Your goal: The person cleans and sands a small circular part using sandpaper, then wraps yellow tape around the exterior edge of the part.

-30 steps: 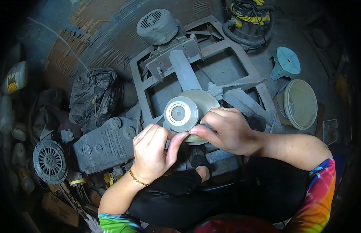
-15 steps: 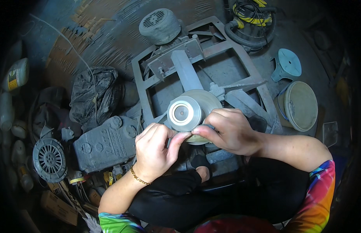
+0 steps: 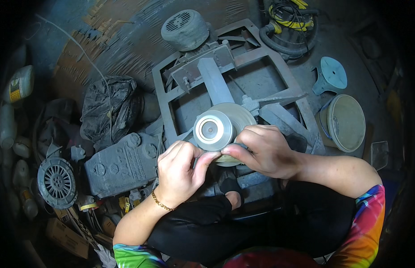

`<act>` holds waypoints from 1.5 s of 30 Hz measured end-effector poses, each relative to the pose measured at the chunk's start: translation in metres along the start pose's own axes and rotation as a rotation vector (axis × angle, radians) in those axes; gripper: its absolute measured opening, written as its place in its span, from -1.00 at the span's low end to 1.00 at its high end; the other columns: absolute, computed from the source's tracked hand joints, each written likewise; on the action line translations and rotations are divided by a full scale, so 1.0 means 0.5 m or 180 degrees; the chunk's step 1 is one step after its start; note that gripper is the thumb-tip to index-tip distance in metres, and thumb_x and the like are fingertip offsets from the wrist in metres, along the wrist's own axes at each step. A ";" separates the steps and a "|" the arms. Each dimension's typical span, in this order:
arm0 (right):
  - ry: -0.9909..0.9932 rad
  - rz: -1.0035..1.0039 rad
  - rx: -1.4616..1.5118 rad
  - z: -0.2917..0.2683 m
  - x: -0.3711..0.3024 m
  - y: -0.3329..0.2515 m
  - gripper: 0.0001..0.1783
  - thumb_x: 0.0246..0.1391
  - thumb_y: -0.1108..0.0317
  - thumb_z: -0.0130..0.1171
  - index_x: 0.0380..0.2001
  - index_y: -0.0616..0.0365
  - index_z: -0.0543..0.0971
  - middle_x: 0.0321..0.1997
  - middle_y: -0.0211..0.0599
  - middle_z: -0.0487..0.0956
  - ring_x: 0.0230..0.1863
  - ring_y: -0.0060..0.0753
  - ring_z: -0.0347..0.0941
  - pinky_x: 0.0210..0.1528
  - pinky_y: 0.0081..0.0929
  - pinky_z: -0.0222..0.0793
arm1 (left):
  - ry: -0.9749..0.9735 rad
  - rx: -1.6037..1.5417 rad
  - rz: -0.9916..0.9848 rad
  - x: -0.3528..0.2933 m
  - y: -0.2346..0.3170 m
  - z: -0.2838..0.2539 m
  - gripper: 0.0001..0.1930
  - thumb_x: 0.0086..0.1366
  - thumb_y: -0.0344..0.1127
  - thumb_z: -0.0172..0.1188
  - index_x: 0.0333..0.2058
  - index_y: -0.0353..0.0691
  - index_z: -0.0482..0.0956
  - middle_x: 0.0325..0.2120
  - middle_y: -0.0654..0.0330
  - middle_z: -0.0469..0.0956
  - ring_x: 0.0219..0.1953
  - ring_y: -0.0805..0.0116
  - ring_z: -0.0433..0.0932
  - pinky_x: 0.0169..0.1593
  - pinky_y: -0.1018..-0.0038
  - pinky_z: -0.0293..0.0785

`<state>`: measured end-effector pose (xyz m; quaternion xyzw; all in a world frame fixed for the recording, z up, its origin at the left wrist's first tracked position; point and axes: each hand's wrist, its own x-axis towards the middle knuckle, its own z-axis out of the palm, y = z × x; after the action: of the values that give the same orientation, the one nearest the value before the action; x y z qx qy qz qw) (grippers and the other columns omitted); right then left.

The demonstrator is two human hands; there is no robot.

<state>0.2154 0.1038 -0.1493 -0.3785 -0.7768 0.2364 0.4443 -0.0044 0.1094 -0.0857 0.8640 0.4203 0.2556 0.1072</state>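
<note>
A round metal grinding wheel (image 3: 226, 134) with a pale ring (image 3: 210, 130) at its centre sits in front of me, and a larger disc (image 3: 241, 117) shows behind it. At the wheel's near edge my left hand (image 3: 180, 169) is closed, its thumb and curled fingers pinched together. My right hand (image 3: 267, 152) is closed too, its thumb meeting the left thumb tip against the rim. Whatever small piece the fingers pinch is hidden. Just under the thumbs shows a bit of a yellowish round part (image 3: 227, 161).
A metal frame (image 3: 279, 67) with a dusty motor (image 3: 185, 30) stands beyond the wheel. To the left are a grey gearbox (image 3: 120, 165), a finned round motor (image 3: 57, 182) and a black bag (image 3: 110, 105). On the right stand a bucket (image 3: 350, 123), blue stool (image 3: 333, 73) and vacuum cleaner (image 3: 290, 31).
The view has shifted very slightly. Both hands keep their pinched pose at the wheel's near edge, with no clear movement.
</note>
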 end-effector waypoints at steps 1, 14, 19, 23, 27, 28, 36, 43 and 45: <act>0.0001 0.0000 0.0000 0.000 0.000 0.001 -0.70 0.08 0.25 0.38 -0.51 0.20 0.50 -0.55 -0.17 0.49 -0.50 -0.03 0.47 -0.44 -0.24 0.36 | 0.0000 0.0000 0.0001 0.000 -0.001 0.001 -0.69 0.08 -0.34 0.48 -0.55 -0.24 0.44 -0.64 0.13 0.42 -0.59 0.11 0.45 -0.48 0.32 0.40; 0.0034 -0.0070 0.0069 -0.002 0.003 0.001 -0.72 0.08 0.28 0.38 -0.51 0.19 0.51 -0.57 -0.18 0.48 -0.52 -0.05 0.47 -0.46 -0.25 0.35 | 0.0092 -0.0151 -0.0005 -0.002 -0.006 0.007 -0.68 0.09 -0.41 0.48 -0.57 -0.29 0.43 -0.67 0.13 0.43 -0.66 0.26 0.38 -0.54 0.44 0.29; 0.0072 -0.0116 0.0044 -0.001 0.005 -0.001 -0.72 0.08 0.27 0.38 -0.51 0.19 0.52 -0.59 -0.18 0.47 -0.54 -0.04 0.46 -0.46 -0.25 0.36 | 0.0037 -0.0307 -0.0241 -0.004 -0.007 0.006 -0.68 0.10 -0.40 0.48 -0.57 -0.29 0.43 -0.67 0.15 0.45 -0.66 0.33 0.39 -0.55 0.47 0.28; 0.0044 -0.0176 0.0039 -0.001 0.005 -0.002 -0.71 0.06 0.25 0.39 -0.50 0.18 0.52 -0.58 -0.19 0.48 -0.54 -0.05 0.46 -0.45 -0.26 0.37 | -0.0026 -0.0385 -0.0183 -0.006 -0.016 0.003 -0.68 0.09 -0.43 0.47 -0.59 -0.29 0.42 -0.69 0.19 0.42 -0.68 0.38 0.34 -0.57 0.49 0.23; -0.0340 -0.0451 0.0138 -0.021 0.003 -0.009 -0.66 0.14 0.15 0.32 -0.51 0.19 0.51 -0.56 -0.20 0.48 -0.55 -0.06 0.46 -0.50 -0.26 0.34 | -0.0315 -0.0837 0.0195 -0.013 -0.027 -0.012 -0.70 0.08 -0.47 0.43 -0.61 -0.28 0.41 -0.70 0.22 0.37 -0.68 0.43 0.28 -0.58 0.52 0.15; -0.0349 -0.0456 0.0130 -0.027 -0.001 -0.011 -0.66 0.14 0.15 0.32 -0.51 0.19 0.51 -0.56 -0.20 0.48 -0.55 -0.06 0.46 -0.50 -0.26 0.34 | -0.0303 -0.0842 0.0195 -0.015 -0.026 -0.016 -0.70 0.08 -0.47 0.43 -0.61 -0.28 0.41 -0.70 0.22 0.37 -0.68 0.43 0.28 -0.58 0.52 0.15; -0.0944 0.0161 0.1310 -0.054 -0.012 -0.017 -0.80 0.11 0.30 0.33 -0.34 0.21 0.60 -0.49 -0.12 0.56 -0.47 -0.05 0.54 -0.45 -0.29 0.41 | -0.0661 -0.1403 -0.0200 -0.026 -0.026 -0.029 -0.78 0.07 -0.38 0.48 -0.46 -0.25 0.55 -0.58 0.23 0.47 -0.61 0.38 0.40 -0.49 0.46 0.36; -0.1564 0.0698 0.2001 -0.077 -0.002 -0.025 -0.66 0.05 0.19 0.43 -0.20 0.19 0.64 -0.41 -0.21 0.64 -0.45 -0.26 0.58 -0.40 -0.43 0.45 | -0.0243 -0.0819 0.1402 -0.022 -0.016 -0.048 -0.71 -0.06 -0.42 0.36 -0.27 -0.15 0.64 -0.44 0.26 0.51 -0.49 0.28 0.53 -0.46 0.46 0.44; -0.1593 0.0680 0.2059 -0.082 0.001 -0.032 -0.64 0.04 0.19 0.45 -0.18 0.18 0.64 -0.38 -0.25 0.65 -0.43 -0.32 0.57 -0.40 -0.45 0.45 | -0.0070 -0.0145 0.1829 -0.023 -0.001 -0.065 -0.70 -0.11 -0.36 0.31 -0.29 -0.04 0.64 -0.42 0.29 0.47 -0.41 0.32 0.54 -0.43 0.51 0.42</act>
<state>0.2448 0.0958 -0.1175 -0.2289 -0.7029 0.5974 0.3109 -0.0277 0.1000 -0.0626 0.9477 0.1514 0.2755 0.0543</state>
